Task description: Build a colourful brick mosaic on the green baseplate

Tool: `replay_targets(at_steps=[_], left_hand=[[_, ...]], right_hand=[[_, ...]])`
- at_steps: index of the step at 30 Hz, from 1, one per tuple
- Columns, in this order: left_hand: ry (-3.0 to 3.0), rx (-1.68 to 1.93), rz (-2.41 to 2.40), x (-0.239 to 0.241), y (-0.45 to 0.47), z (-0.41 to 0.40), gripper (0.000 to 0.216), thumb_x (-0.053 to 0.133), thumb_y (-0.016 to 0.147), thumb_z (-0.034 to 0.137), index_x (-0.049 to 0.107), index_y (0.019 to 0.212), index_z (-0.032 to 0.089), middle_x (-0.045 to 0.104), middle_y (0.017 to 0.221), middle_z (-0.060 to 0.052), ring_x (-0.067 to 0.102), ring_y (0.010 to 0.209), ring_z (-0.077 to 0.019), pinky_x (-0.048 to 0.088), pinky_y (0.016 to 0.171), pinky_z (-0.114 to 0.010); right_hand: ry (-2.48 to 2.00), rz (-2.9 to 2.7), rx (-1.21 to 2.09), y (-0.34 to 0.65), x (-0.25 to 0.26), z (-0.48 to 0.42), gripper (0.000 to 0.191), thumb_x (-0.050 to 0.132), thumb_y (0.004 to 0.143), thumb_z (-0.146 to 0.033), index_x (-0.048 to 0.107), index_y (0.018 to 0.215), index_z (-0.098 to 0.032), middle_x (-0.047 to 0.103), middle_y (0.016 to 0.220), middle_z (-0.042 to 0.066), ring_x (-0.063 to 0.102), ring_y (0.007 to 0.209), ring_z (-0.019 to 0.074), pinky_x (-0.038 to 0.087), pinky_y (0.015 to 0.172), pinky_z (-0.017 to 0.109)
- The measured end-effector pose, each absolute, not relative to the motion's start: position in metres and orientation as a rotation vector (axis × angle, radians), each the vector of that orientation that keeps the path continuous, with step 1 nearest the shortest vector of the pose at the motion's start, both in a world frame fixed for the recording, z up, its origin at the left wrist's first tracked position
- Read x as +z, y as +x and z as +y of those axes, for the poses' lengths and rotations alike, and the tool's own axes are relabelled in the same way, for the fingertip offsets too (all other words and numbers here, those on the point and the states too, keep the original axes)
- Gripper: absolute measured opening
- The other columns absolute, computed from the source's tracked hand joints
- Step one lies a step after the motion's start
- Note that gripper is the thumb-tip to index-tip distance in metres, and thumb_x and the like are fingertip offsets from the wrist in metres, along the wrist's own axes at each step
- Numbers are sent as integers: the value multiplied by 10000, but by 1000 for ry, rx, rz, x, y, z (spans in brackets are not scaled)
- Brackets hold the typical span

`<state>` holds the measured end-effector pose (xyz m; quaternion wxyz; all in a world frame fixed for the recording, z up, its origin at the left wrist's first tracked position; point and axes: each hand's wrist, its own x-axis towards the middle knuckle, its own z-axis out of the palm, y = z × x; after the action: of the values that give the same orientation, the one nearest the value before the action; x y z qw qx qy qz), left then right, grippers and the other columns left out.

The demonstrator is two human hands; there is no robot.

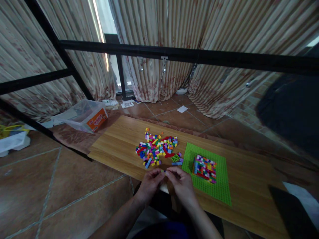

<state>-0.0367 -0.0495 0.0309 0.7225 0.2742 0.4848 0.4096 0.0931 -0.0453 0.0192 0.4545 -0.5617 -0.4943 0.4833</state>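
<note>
My left hand [150, 183] and my right hand [181, 185] meet at the front edge of the wooden board, both closed in a pinch. Between the fingertips are small toy building bricks [163, 171], one greenish and one dark blue or purple; most of them is hidden. Just beyond lies a loose pile of mixed-colour bricks [156, 146], with a lime-green window-like piece [175, 158] at its near right side. To the right of my right hand is a green baseplate [219, 192], bearing a multicoloured block of joined bricks [204, 168].
The wooden board [114, 142] spans the space before me. A clear plastic bin [84, 114] with an orange label stands past its left end. Black metal bars [139, 49] and striped curtains [159, 20] are behind. A dark flat object [291, 209] lies at the right end.
</note>
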Motion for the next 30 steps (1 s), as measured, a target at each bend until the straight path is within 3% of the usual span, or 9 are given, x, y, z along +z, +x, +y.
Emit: replay_targets(at_steps=[7, 15, 19, 25, 30], left_hand=[[614, 876, 1003, 30, -34, -50, 308, 665, 698, 428, 507, 687, 164, 384, 451, 86, 244, 368, -22, 118, 396, -194], [583, 861, 1029, 36, -31, -54, 326, 627, 723, 460, 476, 682, 175, 409, 467, 82, 205, 359, -18, 95, 393, -193], [620, 888, 1069, 42, -29, -54, 340, 636, 719, 453, 476, 628, 167, 406, 465, 77, 233, 367, -20, 125, 397, -194], [645, 939, 1098, 40, -28, -55, 322, 651, 708, 437, 512, 618, 161, 419, 458, 69, 281, 390, -34, 174, 418, -197], [691, 980, 1155, 32, -25, -56, 298, 673, 684, 413, 531, 629, 158, 436, 462, 64, 310, 410, -42, 194, 426, -195]], right_hand=[[-1284, -838, 1469, 94, 23, -53, 265, 714, 668, -413, 689, 776, -173, 591, 576, -16, 478, 503, 97, 367, 497, 223], [-990, -256, 1765, 100, 23, -60, 238, 739, 643, -312, 648, 824, -189, 594, 689, -31, 517, 608, 81, 407, 560, 193], [-967, -275, 1811, 97, 25, -60, 248, 699, 675, -370, 633, 815, -176, 595, 707, -11, 501, 583, 90, 364, 483, 186], [-1136, -610, 1651, 84, 21, -60, 304, 716, 679, -435, 616, 755, -158, 450, 497, -74, 312, 410, 36, 211, 402, 176], [-1139, -602, 1606, 81, 14, -60, 322, 731, 654, -448, 620, 718, -152, 412, 451, -87, 275, 380, 30, 180, 394, 189]])
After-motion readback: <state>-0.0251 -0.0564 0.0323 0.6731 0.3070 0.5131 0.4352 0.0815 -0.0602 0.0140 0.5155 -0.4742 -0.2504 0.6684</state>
